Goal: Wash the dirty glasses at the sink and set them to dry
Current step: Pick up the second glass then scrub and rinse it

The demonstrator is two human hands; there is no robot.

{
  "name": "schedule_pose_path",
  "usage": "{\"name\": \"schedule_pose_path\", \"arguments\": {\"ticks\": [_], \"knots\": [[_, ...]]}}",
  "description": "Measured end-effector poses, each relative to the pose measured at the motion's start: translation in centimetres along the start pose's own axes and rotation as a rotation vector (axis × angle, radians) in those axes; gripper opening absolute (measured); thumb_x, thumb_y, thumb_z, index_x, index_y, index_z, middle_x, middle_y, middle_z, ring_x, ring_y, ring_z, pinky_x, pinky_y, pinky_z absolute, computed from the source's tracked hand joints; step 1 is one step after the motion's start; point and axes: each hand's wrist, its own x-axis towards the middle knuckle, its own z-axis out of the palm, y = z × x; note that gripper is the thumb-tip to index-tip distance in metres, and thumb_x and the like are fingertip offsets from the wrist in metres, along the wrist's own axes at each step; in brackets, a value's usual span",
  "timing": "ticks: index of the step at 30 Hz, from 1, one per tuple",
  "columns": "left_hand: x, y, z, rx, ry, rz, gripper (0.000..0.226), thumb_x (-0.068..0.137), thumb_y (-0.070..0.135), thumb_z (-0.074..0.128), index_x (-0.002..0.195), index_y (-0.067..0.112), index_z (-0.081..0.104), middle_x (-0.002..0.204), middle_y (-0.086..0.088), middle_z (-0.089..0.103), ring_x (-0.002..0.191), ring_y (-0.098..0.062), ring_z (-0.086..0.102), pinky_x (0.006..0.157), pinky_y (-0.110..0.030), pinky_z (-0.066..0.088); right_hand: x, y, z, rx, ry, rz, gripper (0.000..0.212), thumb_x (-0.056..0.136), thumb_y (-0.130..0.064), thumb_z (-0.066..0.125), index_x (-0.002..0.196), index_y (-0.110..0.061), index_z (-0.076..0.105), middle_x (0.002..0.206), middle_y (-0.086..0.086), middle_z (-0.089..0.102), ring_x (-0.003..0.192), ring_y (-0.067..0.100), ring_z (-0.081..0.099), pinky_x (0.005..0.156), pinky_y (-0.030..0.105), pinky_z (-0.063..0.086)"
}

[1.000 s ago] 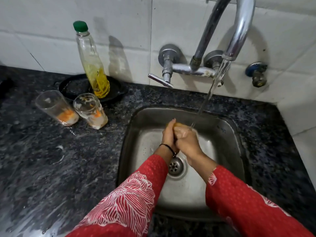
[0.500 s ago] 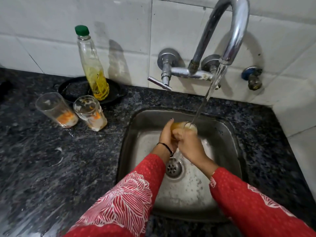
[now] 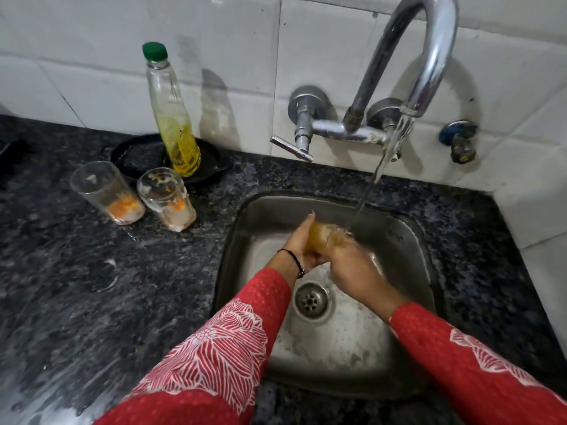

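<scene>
Over the steel sink [image 3: 408, 246] both my hands hold one glass [image 3: 320, 236], tilted on its side with its mouth toward the running stream. My left hand [image 3: 302, 245] cups the glass's base. My right hand [image 3: 352, 268] grips near the rim, where its fingers blur in the splashing water. Water falls from the curved tap [image 3: 429, 56] onto the rim. Two dirty glasses stand upright on the dark counter to the left: one [image 3: 106, 191] further left, the other [image 3: 167, 197] beside it, both with orange and white residue.
A clear bottle [image 3: 171, 118] with a green cap and yellow liquid stands in a black dish [image 3: 135, 154] by the tiled wall. The tap's lever handle [image 3: 291, 147] sticks out above the sink's back edge. A drain [image 3: 311, 300] sits mid-sink. The speckled counter [image 3: 76, 286] is wet.
The glass has tilted out from between my hands and now shows under the stream. My right hand has shifted toward the rim and is blurred by motion.
</scene>
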Motion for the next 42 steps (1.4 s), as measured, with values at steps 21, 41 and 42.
{"name": "schedule_pose_path", "arguments": {"ticks": [21, 41, 42], "knots": [[-0.5, -0.9, 1.1, -0.027, -0.052, 0.095, 0.061, 0.095, 0.051, 0.04, 0.059, 0.012, 0.07, 0.064, -0.005, 0.069, 0.06, -0.013, 0.065, 0.06, -0.021, 0.051, 1.8, -4.8, 0.0, 1.36, 0.24, 0.588, 0.031, 0.081, 0.01, 0.048, 0.1, 0.0, 0.07, 0.111, 0.02, 0.069, 0.105, 0.03, 0.065, 0.086, 0.034, 0.051], [-1.7, -1.1, 0.4, -0.103, 0.091, 0.086, 0.068, 0.085, 0.064, 0.045, 0.121, 0.008, 0.059, 0.093, -0.011, 0.07, 0.077, -0.022, 0.068, 0.063, -0.03, 0.057, -1.2, -3.3, -0.1, 0.546, 0.146, 0.165, 0.022, 0.093, -0.003, 0.046, 0.109, -0.006, 0.061, 0.104, 0.011, 0.068, 0.102, 0.025, 0.064, 0.091, 0.036, 0.05], [-1.8, -0.9, 0.1, -0.097, 0.09, 0.06, 0.068, 0.088, 0.065, 0.039, 0.116, 0.007, 0.062, 0.087, -0.01, 0.071, 0.074, -0.022, 0.068, 0.062, -0.028, 0.057, -1.6, -2.6, -0.1, 0.28, 0.032, 0.008, 0.027, 0.094, -0.003, 0.043, 0.118, -0.005, 0.056, 0.115, 0.014, 0.064, 0.111, 0.028, 0.058, 0.097, 0.037, 0.045]]}}
